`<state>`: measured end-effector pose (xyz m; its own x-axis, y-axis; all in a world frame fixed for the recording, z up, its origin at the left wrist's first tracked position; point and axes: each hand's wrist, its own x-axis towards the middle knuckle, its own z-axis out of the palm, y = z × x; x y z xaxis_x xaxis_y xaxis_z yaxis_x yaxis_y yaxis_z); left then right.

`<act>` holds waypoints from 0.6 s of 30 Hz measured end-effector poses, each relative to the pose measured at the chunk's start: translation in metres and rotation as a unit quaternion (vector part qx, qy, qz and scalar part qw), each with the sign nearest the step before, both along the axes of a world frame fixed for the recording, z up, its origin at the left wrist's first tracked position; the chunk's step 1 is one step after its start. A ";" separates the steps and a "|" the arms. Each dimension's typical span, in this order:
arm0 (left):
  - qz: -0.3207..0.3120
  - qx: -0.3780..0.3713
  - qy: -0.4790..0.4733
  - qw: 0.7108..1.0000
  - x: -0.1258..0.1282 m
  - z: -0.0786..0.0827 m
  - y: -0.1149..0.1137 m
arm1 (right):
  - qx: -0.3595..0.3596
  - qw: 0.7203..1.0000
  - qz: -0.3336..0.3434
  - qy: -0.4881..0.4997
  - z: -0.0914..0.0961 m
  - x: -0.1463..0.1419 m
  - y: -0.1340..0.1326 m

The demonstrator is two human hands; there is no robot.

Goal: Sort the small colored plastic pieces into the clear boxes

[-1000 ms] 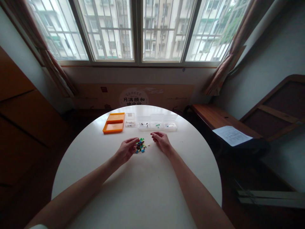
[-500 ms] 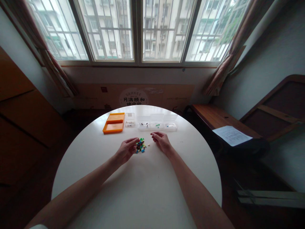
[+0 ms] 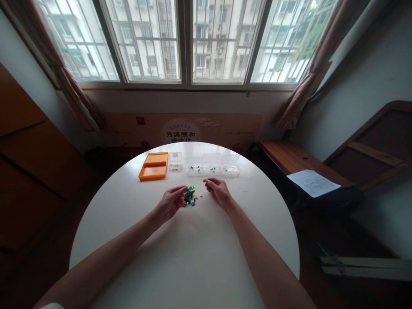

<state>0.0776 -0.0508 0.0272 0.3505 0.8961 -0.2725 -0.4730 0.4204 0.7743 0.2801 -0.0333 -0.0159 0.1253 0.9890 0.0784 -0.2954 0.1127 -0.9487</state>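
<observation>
A small heap of coloured pieces point(image 3: 190, 197) in blue, green, yellow and dark tones lies on the round white table point(image 3: 193, 257). My left hand point(image 3: 170, 201) rests just left of the heap, fingers curled loosely and touching its edge. My right hand point(image 3: 219, 190) lies to the right of the heap, fingers curled inward, a short gap between it and the pieces. I cannot see anything held in either hand.
At the table's far side stand an orange tray point(image 3: 154, 166) and a row of clear plastic boxes point(image 3: 212, 165) with a few small pieces inside. A wooden bench with a paper sheet point(image 3: 313, 182) is at the right. Windows lie beyond.
</observation>
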 end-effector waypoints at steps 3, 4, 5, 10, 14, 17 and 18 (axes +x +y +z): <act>-0.001 0.004 -0.001 1.000 0.000 -0.001 0.000 | 0.002 1.000 0.000 -0.003 -0.001 0.001 0.000; -0.002 0.006 -0.002 1.000 0.000 -0.002 0.000 | 0.003 1.000 0.000 -0.006 -0.001 0.001 0.000; -0.003 0.008 -0.004 1.000 0.000 -0.002 0.000 | 0.003 1.000 0.000 -0.009 -0.001 0.001 0.001; -0.006 0.012 -0.010 1.000 -0.001 -0.004 0.001 | 0.005 1.000 0.005 -0.006 -0.002 0.001 0.000; -0.007 0.009 -0.008 1.000 -0.001 -0.005 0.001 | 0.000 1.000 0.002 -0.003 -0.001 0.001 0.000; -0.010 0.012 -0.006 1.000 -0.001 -0.005 0.002 | 0.001 1.000 0.002 -0.004 0.000 0.001 0.000; -0.011 0.014 -0.005 1.000 -0.001 -0.006 0.002 | 0.001 1.000 0.001 -0.003 0.000 0.001 0.000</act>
<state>0.0766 -0.0487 0.0213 0.3729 0.8952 -0.2439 -0.4719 0.4094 0.7809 0.2807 -0.0335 -0.0157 0.1222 0.9892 0.0813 -0.2906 0.1140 -0.9500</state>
